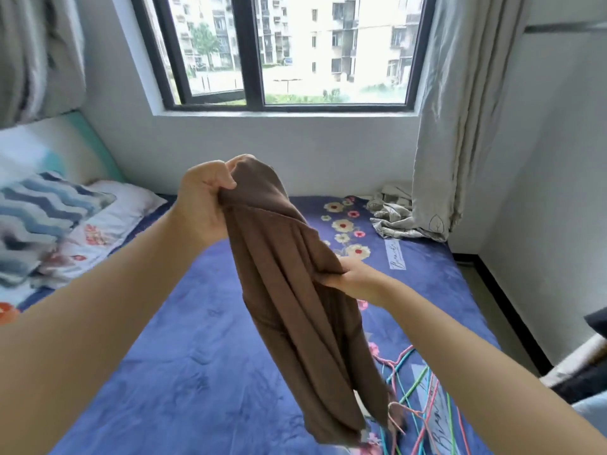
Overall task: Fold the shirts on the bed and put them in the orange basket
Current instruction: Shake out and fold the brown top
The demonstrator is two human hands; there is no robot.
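Observation:
A brown shirt [295, 290] hangs bunched in the air over the bed [184, 356], which has a blue flowered cover. My left hand [205, 198] grips its top end high up, fingers curled round the cloth. Lower and to the right, my right hand [354, 279] pinches a fold at the shirt's right side. The shirt's bottom end dangles just above the bed near the front. No orange basket is in view.
Several coloured wire hangers [423, 399] lie on the bed at the front right. Pillows [65, 231] are stacked at the left. A crumpled grey cloth [394, 215] lies at the far right corner below a curtain [460, 110]. A window [279, 50] is straight ahead.

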